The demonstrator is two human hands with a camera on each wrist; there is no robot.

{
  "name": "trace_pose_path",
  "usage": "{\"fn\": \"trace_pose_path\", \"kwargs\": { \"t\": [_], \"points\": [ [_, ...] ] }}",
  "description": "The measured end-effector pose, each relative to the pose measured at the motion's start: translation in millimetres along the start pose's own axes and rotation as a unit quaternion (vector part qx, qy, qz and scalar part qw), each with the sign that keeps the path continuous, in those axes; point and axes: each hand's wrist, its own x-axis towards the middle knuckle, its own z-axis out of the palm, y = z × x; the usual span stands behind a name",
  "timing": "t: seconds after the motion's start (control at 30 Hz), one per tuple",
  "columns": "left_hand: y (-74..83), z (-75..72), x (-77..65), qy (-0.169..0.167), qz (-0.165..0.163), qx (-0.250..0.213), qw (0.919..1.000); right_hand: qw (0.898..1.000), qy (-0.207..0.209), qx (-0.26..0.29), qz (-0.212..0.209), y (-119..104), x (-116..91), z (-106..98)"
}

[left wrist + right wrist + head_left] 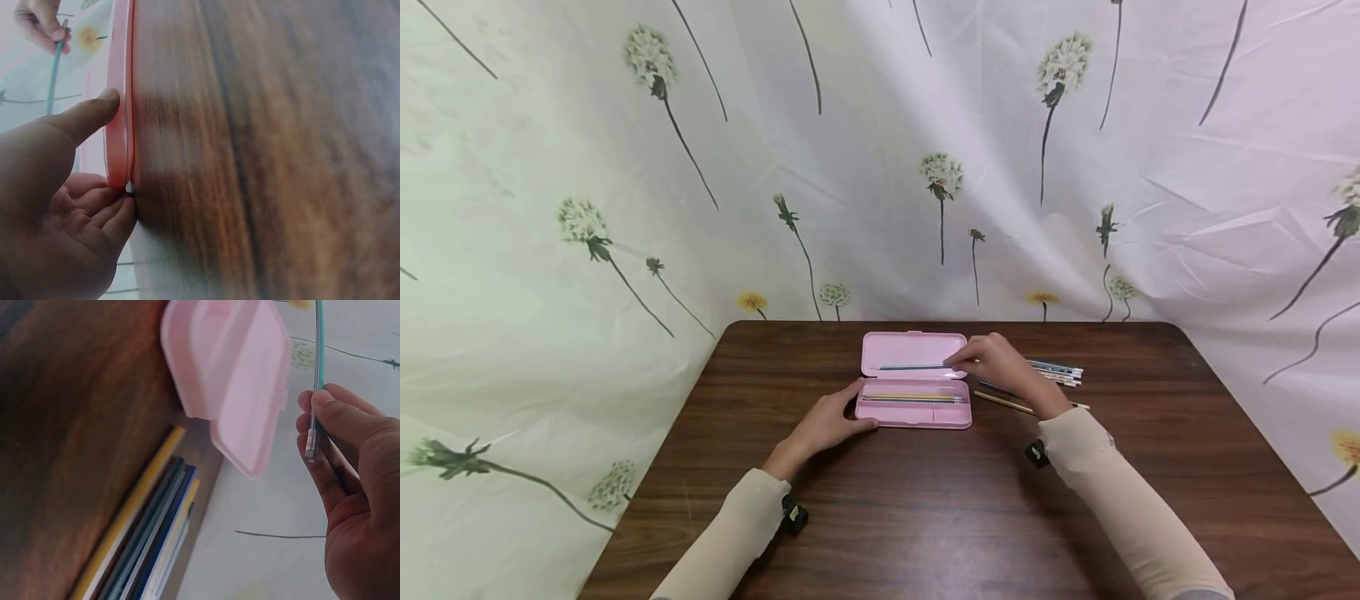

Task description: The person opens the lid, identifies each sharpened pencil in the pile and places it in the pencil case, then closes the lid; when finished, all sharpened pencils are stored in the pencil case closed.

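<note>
An opened pink pencil case (913,412) lies on the table, its lid (914,353) folded back toward the wall. My left hand (829,421) holds the case's left end, thumb along the front side and fingers at the back corner. Several pencils (910,398) lie in the case's long rear compartment. Between thumb and fingertips my right hand (992,364) pinches a teal pencil (319,347) near its eraser end. The pencil is held level above the lid, its other end pointing left.
More pencils (1060,372) lie in a loose bunch right of the case, partly hidden by my right hand and forearm. A yellow pencil (1003,402) lies in front of them. A flower-printed cloth (880,167) hangs behind the wooden table (895,517).
</note>
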Motion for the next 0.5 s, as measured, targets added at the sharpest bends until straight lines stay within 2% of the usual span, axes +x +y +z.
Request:
{"fn": "trace_pose_path", "kwargs": {
  "t": [0.33, 0.5],
  "points": [
    [-0.4, 0.5, 1.0, 0.001, 0.001, 0.015, 0.9999, 1.000, -0.015, -0.011, -0.006, 12, -2, 28],
    [-0.9, 1.1, 1.2, 0.002, 0.000, 0.014, 0.9999, 1.000, -0.026, -0.005, 0.012, 15, -1, 38]
  ]
}}
